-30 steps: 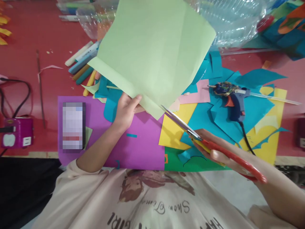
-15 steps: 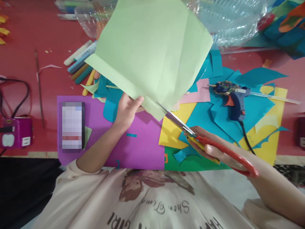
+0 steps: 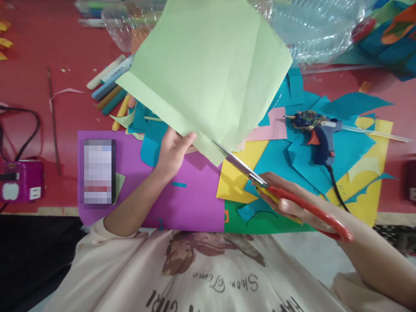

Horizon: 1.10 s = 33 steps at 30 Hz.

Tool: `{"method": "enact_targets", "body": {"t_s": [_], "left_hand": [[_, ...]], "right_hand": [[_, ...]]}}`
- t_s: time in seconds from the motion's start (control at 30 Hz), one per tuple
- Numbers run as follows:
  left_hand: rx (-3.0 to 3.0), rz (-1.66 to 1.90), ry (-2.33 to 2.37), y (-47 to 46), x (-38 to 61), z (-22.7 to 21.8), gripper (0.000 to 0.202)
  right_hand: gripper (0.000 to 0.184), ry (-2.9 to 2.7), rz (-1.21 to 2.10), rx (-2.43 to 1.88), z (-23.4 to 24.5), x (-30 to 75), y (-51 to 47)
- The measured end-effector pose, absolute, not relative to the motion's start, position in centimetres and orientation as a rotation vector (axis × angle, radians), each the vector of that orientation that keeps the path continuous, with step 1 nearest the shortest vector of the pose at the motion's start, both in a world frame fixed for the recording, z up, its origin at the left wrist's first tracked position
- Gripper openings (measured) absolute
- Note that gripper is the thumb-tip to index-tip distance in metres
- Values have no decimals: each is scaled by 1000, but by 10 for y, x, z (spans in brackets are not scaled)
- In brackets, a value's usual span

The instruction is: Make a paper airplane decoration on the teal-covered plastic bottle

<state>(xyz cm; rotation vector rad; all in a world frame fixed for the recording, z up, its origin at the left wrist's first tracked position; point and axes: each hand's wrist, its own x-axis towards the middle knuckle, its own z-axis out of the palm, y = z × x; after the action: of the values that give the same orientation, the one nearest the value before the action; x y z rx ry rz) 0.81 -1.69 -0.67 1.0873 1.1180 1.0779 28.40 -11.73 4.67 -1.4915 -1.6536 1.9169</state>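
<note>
A large light green sheet of paper is held up over the table, its lower left edge pinched by my left hand with the thumb on top. My right hand is closed round the red and yellow handles of a pair of scissors. The scissor blades point up and left and meet the paper near its lower corner, to the right of my left thumb. A strip along the paper's lower left edge looks separated by a crease or cut line; I cannot tell which.
Beneath lie purple paper, yellow paper and blue paper pieces. On the right rests a glue gun with its cord. A phone lies left, markers above it. Clear plastic packaging stands at the back.
The scissor blades have closed slightly, and the fingers of my right hand have drawn in a little. The green paper has shifted very slightly; my left hand keeps its place.
</note>
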Motion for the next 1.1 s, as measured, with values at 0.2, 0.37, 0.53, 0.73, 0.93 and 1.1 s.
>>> {"method": "enact_targets", "body": {"t_s": [0.2, 0.37, 0.53, 0.73, 0.93, 1.1], "left_hand": [[1033, 1045, 1116, -18, 8, -6, 64], [1058, 1056, 1104, -18, 8, -6, 60], [1036, 1051, 1088, -19, 9, -5, 60], [1037, 1056, 1068, -18, 8, -7, 55], [1089, 1017, 1067, -17, 5, -11, 38], [1132, 1071, 1107, -20, 6, -10, 40]], "right_hand": [[54, -1569, 2028, -1388, 46, 283, -116], [54, -1625, 1972, -1397, 47, 281, -114], [56, -1677, 1913, -1428, 49, 280, -113], [59, -1679, 1854, -1499, 47, 279, -114], [63, -1786, 1815, -1454, 39, 290, -121], [61, -1814, 1877, -1415, 40, 297, -125]]}}
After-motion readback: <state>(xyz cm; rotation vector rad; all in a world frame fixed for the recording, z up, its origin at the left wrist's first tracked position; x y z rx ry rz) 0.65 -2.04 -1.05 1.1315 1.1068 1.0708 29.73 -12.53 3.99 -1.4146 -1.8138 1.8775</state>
